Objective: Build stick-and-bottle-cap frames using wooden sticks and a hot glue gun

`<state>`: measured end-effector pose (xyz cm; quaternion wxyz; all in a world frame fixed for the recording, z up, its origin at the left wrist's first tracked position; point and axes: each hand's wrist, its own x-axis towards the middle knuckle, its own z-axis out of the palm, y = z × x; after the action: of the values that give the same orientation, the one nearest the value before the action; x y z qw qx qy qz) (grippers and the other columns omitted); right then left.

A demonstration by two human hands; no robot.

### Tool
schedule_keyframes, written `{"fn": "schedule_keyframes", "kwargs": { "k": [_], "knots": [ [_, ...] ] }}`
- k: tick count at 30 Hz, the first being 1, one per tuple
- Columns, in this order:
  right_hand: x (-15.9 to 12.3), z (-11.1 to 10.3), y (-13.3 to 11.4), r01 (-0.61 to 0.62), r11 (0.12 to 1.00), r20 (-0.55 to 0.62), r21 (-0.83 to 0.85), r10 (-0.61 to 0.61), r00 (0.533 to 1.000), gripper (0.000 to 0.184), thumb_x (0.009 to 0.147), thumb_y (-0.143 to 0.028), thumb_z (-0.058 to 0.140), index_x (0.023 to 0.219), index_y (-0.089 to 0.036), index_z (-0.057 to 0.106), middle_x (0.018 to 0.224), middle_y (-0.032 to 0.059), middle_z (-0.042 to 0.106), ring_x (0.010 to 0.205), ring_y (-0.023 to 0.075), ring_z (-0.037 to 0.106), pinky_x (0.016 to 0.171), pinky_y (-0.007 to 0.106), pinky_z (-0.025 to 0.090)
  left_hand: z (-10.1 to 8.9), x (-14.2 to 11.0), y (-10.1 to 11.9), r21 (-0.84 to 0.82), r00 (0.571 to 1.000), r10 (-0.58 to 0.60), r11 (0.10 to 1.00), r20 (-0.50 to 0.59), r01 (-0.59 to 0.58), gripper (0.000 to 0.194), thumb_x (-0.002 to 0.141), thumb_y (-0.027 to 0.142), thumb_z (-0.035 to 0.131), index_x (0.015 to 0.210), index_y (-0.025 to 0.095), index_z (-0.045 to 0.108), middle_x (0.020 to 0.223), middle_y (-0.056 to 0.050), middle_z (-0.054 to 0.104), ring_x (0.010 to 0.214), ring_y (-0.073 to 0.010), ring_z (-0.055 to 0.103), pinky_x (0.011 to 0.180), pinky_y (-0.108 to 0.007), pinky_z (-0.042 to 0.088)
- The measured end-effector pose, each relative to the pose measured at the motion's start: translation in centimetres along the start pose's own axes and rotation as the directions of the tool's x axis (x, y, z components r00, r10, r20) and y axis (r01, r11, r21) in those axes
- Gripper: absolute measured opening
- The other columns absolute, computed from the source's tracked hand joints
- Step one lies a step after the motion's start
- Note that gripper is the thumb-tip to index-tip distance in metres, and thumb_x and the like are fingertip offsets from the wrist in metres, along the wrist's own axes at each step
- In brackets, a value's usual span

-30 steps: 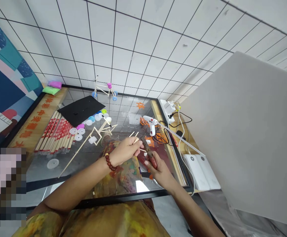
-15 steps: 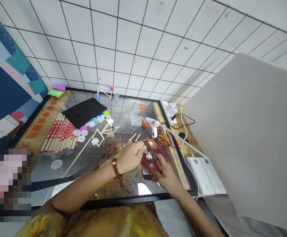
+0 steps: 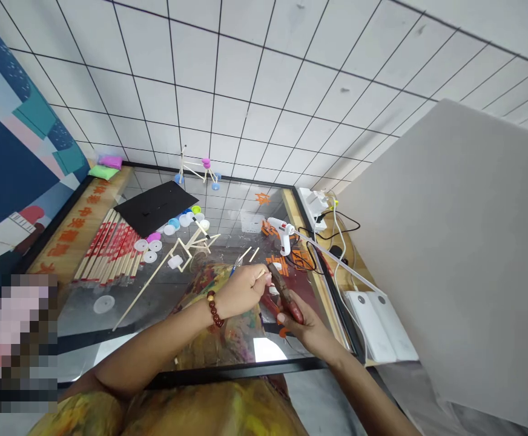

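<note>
My left hand [image 3: 246, 290], with a beaded bracelet on the wrist, is closed in a pinch on a thin wooden stick [image 3: 261, 274], mostly covered by the fingers. My right hand [image 3: 307, 324] is wrapped around red-handled pliers [image 3: 283, 292] with dark, rusty jaws. The jaws are right beside my left fingertips; whether they touch the stick I cannot tell. Two short stick pieces [image 3: 249, 254] lie just beyond my left hand. To the left stands a frame of glued sticks [image 3: 195, 242], with one long stick [image 3: 143, 287] reaching toward me.
A white glue gun [image 3: 283, 235] lies right of centre, its cable near a power strip [image 3: 313, 209]. Wrapped chopsticks [image 3: 112, 248], a black sheet [image 3: 155, 207] and round plastic lids [image 3: 149, 257] are left. Another stick model [image 3: 198, 171] stands by the wall. A white box [image 3: 377, 327] is right.
The pliers and my right hand have shifted slightly. Less of the stick shows between my left fingers and the jaws. A small blue item behind my left hand shows more clearly.
</note>
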<state>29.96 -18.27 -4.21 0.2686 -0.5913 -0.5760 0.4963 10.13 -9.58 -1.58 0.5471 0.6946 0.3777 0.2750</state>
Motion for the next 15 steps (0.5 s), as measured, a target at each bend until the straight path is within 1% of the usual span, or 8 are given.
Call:
{"fn": "schedule_keyframes", "kwargs": {
  "k": [3,6,10,12,13,15],
  "knots": [
    [0.2,0.0,0.3,-0.004,1.000,0.004,0.008,0.004,1.000,0.025,0.089,-0.043,0.058,0.100,-0.022,0.051,0.083,-0.0022,0.048,0.074,0.0144,0.046,0.070,0.028,0.042,0.0,0.2,-0.3,-0.009,1.000,-0.031,0.999,-0.006,0.031,0.022,0.093,0.028,0.043,0.077,0.019,0.055,0.056,0.005,0.046,0.054,-0.0113,0.041,0.057,-0.024,0.032],
    [0.4,0.4,0.4,0.016,0.999,-0.016,-0.029,-0.016,1.000,0.025,0.091,-0.041,0.056,0.106,-0.022,0.051,0.085,-0.0017,0.050,0.076,0.0152,0.047,0.072,0.029,0.043,0.0,0.2,-0.3,-0.020,0.998,-0.056,0.998,-0.007,0.055,0.023,0.093,0.028,0.043,0.077,0.018,0.056,0.056,0.005,0.046,0.054,-0.0113,0.041,0.057,-0.024,0.032],
    [0.3,0.9,-0.6,0.060,0.992,-0.039,-0.109,-0.065,0.997,0.029,0.090,-0.036,0.057,0.115,-0.022,0.050,0.091,-0.0002,0.054,0.082,0.0168,0.049,0.076,0.030,0.044,0.5,-0.2,-0.1,-0.088,0.997,-0.062,0.994,0.038,0.066,0.025,0.093,0.028,0.042,0.077,0.017,0.058,0.056,0.005,0.045,0.053,-0.0107,0.040,0.057,-0.023,0.032],
    [0.4,0.9,-1.4,0.071,0.988,-0.061,-0.139,-0.080,0.995,0.031,0.091,-0.034,0.055,0.118,-0.021,0.049,0.090,-0.0002,0.055,0.081,0.0169,0.050,0.076,0.030,0.043,0.9,-0.3,0.0,-0.153,0.998,-0.053,0.987,0.023,0.056,0.028,0.094,0.030,0.040,0.078,0.017,0.058,0.056,0.005,0.043,0.053,-0.0103,0.039,0.057,-0.023,0.032],
    [0.4,0.8,-1.8,0.073,0.985,-0.079,-0.154,-0.085,0.993,0.029,0.091,-0.034,0.054,0.117,-0.021,0.049,0.089,-0.0003,0.056,0.080,0.0167,0.049,0.075,0.030,0.043,1.0,-0.4,0.1,-0.173,0.999,-0.045,0.984,0.004,0.044,0.029,0.095,0.032,0.040,0.078,0.016,0.058,0.056,0.005,0.043,0.053,-0.0102,0.039,0.057,-0.023,0.032],
    [0.4,0.5,-2.5,0.077,0.980,-0.120,-0.185,-0.100,0.988,0.022,0.092,-0.035,0.053,0.108,-0.021,0.050,0.087,-0.0006,0.056,0.077,0.0161,0.048,0.074,0.030,0.042,0.8,-0.4,0.2,-0.186,0.999,-0.031,0.982,-0.015,0.028,0.031,0.094,0.037,0.043,0.078,0.016,0.059,0.057,0.005,0.044,0.053,-0.0099,0.039,0.056,-0.023,0.031]
  ]
}}
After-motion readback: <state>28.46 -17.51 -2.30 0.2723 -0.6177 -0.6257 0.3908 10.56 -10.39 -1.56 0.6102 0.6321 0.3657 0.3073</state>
